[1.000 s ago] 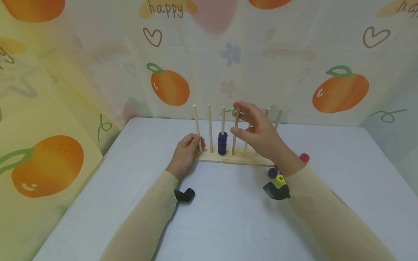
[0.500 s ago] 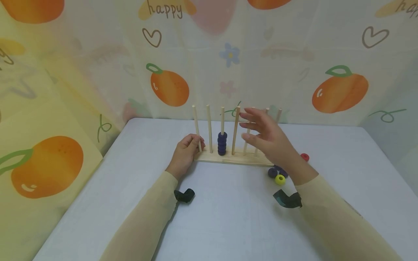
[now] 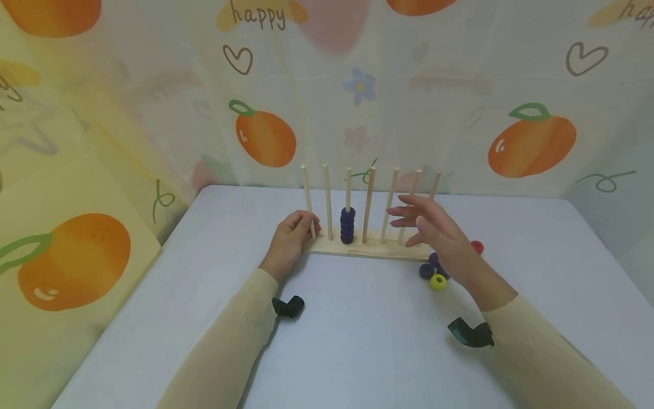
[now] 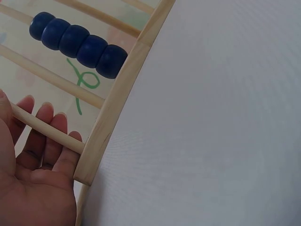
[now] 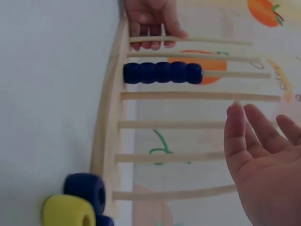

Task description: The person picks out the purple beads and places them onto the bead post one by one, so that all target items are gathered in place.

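Note:
A wooden peg rack [image 3: 352, 247] with several upright rods stands toward the back of the table. On its third rod from the left sits a stack of several dark blue beads [image 3: 347, 226]. My left hand [image 3: 287, 241] grips the leftmost rod [image 4: 51, 132] low down, thumb in front and fingers behind. My right hand [image 3: 439, 236] holds nothing; its fingers are spread in front of the right-hand rods. Just below it lie a yellow bead [image 3: 437, 282] and a few dark blue beads [image 3: 426, 271], partly hidden by that hand.
A red bead [image 3: 477, 246] lies right of the rack, just beyond my right wrist. White cloth covers the table [image 3: 347, 341]. Behind it hangs a curtain [image 3: 434, 125] printed with oranges, close to the rack.
My right hand has moved right and down, away from the fourth rod toward the loose beads. The left hand keeps its grip, and the bead stack looks unchanged.

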The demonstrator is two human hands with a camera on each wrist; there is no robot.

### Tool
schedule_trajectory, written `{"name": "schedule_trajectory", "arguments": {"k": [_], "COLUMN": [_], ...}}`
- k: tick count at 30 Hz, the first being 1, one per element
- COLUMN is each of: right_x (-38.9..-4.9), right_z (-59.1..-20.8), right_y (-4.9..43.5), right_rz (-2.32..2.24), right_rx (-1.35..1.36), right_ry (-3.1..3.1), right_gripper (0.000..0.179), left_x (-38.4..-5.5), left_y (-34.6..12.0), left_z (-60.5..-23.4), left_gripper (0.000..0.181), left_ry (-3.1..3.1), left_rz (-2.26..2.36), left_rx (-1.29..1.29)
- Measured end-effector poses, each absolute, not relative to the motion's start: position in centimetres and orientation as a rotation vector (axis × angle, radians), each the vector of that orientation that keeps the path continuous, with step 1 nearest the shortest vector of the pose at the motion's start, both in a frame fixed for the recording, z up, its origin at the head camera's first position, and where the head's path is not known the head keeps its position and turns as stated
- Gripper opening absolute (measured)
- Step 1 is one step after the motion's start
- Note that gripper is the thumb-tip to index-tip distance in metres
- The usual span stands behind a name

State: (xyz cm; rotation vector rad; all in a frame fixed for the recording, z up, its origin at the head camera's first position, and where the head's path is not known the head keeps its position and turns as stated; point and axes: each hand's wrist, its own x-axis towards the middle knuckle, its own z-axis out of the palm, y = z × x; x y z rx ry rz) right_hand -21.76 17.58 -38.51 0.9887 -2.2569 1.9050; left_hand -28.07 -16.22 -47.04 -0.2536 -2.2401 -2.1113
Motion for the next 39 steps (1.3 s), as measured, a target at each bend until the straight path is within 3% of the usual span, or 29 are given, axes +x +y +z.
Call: {"name": "schedule_trajectory", "arguments": {"k": [7,21,39], "right_x": [-21.0,-19.2,-17.4], "right_z": [-40.5,-42.9,-45.2], "right_y": [19.4,23.4,26.6], "right_rz": [2.005,2.005,1.630], "right_rx": [0.977,0.837,0.678], "right_ry": [-2.270,-2.214,-2.488], "right_gripper": [0.071,0.051,0.047], "left_x": [-27.9,-27.8,-27.8], "left_y": [-16.3,-16.3,-16.2], "left_z": [-46.9,-46.9,-46.8], "left_gripper": [0.047,0.047,0.047], "left_ry": [-2.240,-2.209,-2.188], "left_rz": [-2.113,-2.145,-2.167], "left_rx": [-0.261,-0.272,-0.277]}}
